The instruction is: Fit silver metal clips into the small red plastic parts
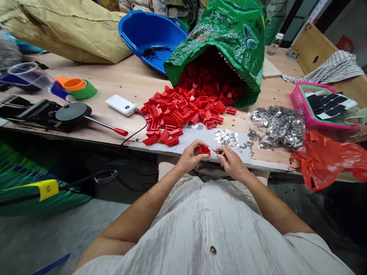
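Observation:
My left hand (189,157) grips a small red plastic part (203,149) at the table's front edge. Just to its right, my right hand (231,162) is closed in a pinch on a small thin metal piece (215,151), its tip pointing at the red part. Beyond my hands lies a heap of similar red plastic parts (177,109), spilling from the mouth of a green woven sack (229,34). Small flat shiny metal pieces (226,137) are spread on a grey sheet (189,139) behind my right hand.
Clear bags of metal pieces (285,126), a pink basket (296,101) and a red plastic bag (329,156) are on the right. A white power bank (122,105) with a cable and a lever-handled tool (73,111) lie left. Behind stands a blue basin (129,28).

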{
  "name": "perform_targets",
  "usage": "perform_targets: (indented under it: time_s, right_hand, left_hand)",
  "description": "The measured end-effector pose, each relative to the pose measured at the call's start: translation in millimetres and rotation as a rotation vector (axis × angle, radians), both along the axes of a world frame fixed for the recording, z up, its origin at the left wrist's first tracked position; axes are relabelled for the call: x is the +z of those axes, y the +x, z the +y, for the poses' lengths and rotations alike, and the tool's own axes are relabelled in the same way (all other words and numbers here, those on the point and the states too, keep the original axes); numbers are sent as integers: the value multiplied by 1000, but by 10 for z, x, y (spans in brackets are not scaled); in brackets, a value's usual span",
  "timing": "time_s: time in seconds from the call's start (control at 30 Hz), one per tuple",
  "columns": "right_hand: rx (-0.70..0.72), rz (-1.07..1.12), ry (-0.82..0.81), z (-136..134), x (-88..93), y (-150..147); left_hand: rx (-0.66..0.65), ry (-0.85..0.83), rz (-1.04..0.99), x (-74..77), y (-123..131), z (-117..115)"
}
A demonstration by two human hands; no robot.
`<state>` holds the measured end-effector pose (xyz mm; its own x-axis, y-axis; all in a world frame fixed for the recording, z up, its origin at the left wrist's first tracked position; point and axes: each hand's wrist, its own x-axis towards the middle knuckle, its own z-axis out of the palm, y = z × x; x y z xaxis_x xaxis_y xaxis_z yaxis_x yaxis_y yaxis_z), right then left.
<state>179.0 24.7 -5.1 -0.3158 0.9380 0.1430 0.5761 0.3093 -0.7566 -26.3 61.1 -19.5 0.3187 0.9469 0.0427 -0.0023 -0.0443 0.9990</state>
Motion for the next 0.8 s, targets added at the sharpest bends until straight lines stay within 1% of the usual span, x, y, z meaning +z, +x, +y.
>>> perform_targets:
  time_s: [0.07, 0.13, 0.2, 0.3, 0.47, 0.53, 0.6, 0.67, 0.8]
  right_hand:
    - [46, 85, -74, -60, 61, 23]
    - [111, 106, -146, -113, 123, 16]
    - [141, 72, -159, -148, 170, -9]
    - [120, 33, -110, -171, 215, -46]
    - [135, 5, -4, -196, 275, -49]
    - [108, -35, 56, -208, 280, -51]
    - [53, -69, 114, -217, 261, -62]
    - [1, -50, 142, -220, 221, -78]
    - [-20, 49, 107, -232, 132, -88]
  left_hand:
    - [50, -169, -255, 48, 29, -98]
    - [55, -374, -475, 105, 68, -193]
    - [38, -538, -620, 167, 110, -274]
    - [17, -674, -746, 254, 168, -365]
    - [62, -797, -844, 356, 238, -455]
    - [94, -817, -863, 373, 266, -480]
    - [126, -813, -886, 377, 299, -500]
    - [145, -801, -908, 371, 332, -517]
    - [148, -809, -910, 305, 359, -542]
